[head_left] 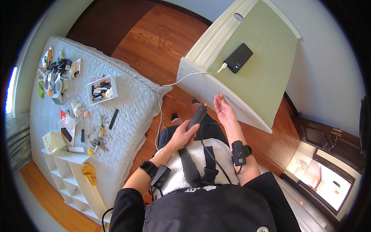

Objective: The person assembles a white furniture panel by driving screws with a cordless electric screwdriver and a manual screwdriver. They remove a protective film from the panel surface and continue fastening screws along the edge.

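Observation:
My left hand (181, 136) is wrapped round the handle of a black electric screwdriver (198, 116), whose metal bit points up and away from me. Beside the bit, my right hand (226, 112) is held palm up with its fingers stretched and slightly curved; I see nothing in it. Just beyond that hand stands a white piece of furniture (224, 95) with a pale green top. A black power bank (238, 58) lies on the green surface with a white cable (185, 77) plugged into it.
On my left is a mattress (133, 112) with a pale quilted cover. It bears a white box of small items (102, 89), a dark-handled screwdriver (82, 135), scattered screws and mixed clutter. A white compartment shelf (73, 178) leans at its near side. The white cable hangs between mattress and furniture.

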### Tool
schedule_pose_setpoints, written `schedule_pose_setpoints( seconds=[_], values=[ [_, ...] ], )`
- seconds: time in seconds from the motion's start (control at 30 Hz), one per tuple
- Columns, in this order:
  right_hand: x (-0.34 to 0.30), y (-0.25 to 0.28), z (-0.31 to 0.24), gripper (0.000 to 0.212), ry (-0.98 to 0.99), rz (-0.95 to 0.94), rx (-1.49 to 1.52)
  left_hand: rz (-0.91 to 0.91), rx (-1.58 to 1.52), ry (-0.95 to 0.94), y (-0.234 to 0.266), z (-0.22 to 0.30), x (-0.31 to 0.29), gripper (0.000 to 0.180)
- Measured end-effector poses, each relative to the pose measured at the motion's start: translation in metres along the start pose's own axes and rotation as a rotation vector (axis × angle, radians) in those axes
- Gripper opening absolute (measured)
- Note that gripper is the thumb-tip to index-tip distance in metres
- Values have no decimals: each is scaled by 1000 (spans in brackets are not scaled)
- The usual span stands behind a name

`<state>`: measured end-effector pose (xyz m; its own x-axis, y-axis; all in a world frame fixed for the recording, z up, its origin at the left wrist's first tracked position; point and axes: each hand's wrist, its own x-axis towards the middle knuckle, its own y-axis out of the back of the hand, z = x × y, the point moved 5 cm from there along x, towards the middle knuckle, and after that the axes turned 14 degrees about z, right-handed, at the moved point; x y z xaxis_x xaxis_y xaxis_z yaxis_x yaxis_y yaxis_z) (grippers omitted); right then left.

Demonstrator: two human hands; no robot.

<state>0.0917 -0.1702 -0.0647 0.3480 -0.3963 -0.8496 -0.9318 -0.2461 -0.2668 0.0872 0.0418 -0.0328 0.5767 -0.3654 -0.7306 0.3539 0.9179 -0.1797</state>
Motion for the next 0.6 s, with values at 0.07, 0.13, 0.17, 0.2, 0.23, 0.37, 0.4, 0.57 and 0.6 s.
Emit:
schedule_pose_setpoints(
  seconds=[0.07,0.13,0.17,0.2,0.23,0.37,0.4,0.57,0.6],
  values=[
    [0,0,-1,21,-10,-3,-4,0,0,2,-1,0,0,42],
    [1,-2,-3,21,4,-22,-24,2,-1,11,-1,1,0,42],
    [1,-3,-3,20,3,-42,-24,4,7,-5,-1,3,0,42],
    [1,-3,-3,20,6,-41,-48,4,14,-13,-2,4,0,43],
    [2,-4,-4,20,7,-55,-63,3,22,-22,-3,6,0,43],
    [3,-6,-7,21,2,-90,-76,-30,79,-66,-12,14,2,43],
    [3,-6,-8,20,12,-104,-111,-38,98,-72,-14,16,3,43],
    [3,-5,-11,19,30,-109,-197,-53,166,-107,-25,21,8,41],
    [4,-5,-12,20,34,-100,-200,-55,162,-108,-26,21,9,40]
  ],
)
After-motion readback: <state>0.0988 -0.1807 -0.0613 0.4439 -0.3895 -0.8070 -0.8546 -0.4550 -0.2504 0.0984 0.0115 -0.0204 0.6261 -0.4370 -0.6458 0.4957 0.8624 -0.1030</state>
